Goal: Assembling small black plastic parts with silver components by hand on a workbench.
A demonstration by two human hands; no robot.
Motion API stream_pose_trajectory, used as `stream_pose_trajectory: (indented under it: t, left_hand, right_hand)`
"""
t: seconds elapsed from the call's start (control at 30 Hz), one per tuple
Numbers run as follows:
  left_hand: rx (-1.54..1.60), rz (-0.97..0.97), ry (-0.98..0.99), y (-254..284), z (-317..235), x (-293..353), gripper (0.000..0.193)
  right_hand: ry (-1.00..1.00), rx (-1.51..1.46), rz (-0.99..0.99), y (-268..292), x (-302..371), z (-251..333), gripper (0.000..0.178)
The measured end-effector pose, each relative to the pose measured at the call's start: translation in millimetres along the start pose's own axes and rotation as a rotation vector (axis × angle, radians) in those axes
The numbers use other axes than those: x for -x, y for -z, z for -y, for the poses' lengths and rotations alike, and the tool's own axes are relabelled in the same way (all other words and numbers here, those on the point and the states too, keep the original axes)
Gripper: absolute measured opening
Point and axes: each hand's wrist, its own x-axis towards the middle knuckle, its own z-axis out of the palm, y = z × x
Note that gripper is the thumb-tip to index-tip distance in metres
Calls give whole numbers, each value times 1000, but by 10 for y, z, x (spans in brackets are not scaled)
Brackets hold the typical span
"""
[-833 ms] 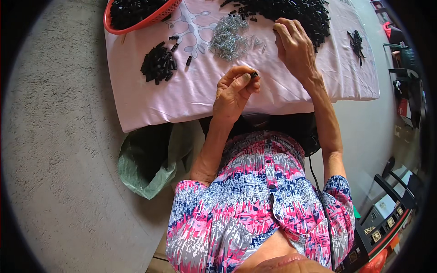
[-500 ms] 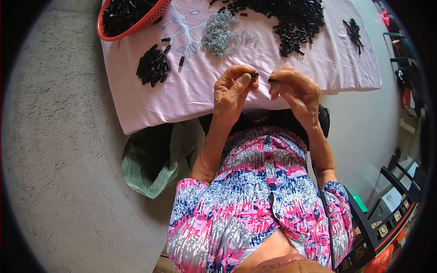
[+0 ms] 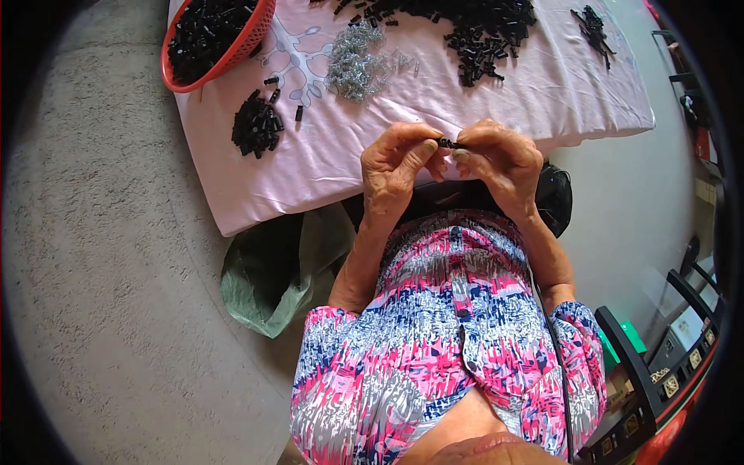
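Note:
Over the table's near edge, my left hand [image 3: 394, 164] pinches one end of a small black plastic piece [image 3: 448, 143] between thumb and fingers. My right hand [image 3: 502, 161] pinches at its other end, so the two hands meet on the piece. Whether it is one part or two joined parts is too small to tell. Beyond my hands lie a heap of clear small parts [image 3: 358, 63] and a large spread of black parts [image 3: 488, 39]. A smaller pile of black parts [image 3: 256, 126] sits to the left, with a few loose ones beside it.
A red plastic basket [image 3: 246, 48] full of black parts stands at the table's far left. The table wears a pink cloth [image 3: 325, 167]. Thin black pieces [image 3: 594, 36] lie far right. A green woven sack [image 3: 271, 298] hangs open below the near edge; a dark chair [image 3: 632, 341] is at lower right.
My right hand has moved in to the left, and its fingers now meet the black piece in my left hand. The whole view has shifted slightly.

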Motion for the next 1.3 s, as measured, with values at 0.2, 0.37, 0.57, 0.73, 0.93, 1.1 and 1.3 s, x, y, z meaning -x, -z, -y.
stream_pose_trajectory:
  t: [0.2,0.37,0.57,0.73,0.93,1.1,1.3]
  left_hand:
    - [-39,20,-15,-29,-29,12,12]
    - [-75,39,18,-21,-63,17,15]
    - [-114,63,-8,-19,-106,24,14]
    - [-144,85,-13,-25,-129,27,16]
    - [-195,117,-47,-5,-140,50,17]
    - [-293,160,-112,4,-147,69,16]
    - [-87,68,-6,-9,-63,124,16]
  right_hand:
    - [60,24,-22,-16,-7,6,18]
    - [253,255,17,1,-43,12,24]
    - [393,474,1,-38,-36,93,25]
    - [441,472,-18,-34,-28,67,23]
    - [611,481,53,-14,-31,28,26]
    - [616,465,74,-25,-11,19,24]
    - [506,429,40,-75,16,13,23]
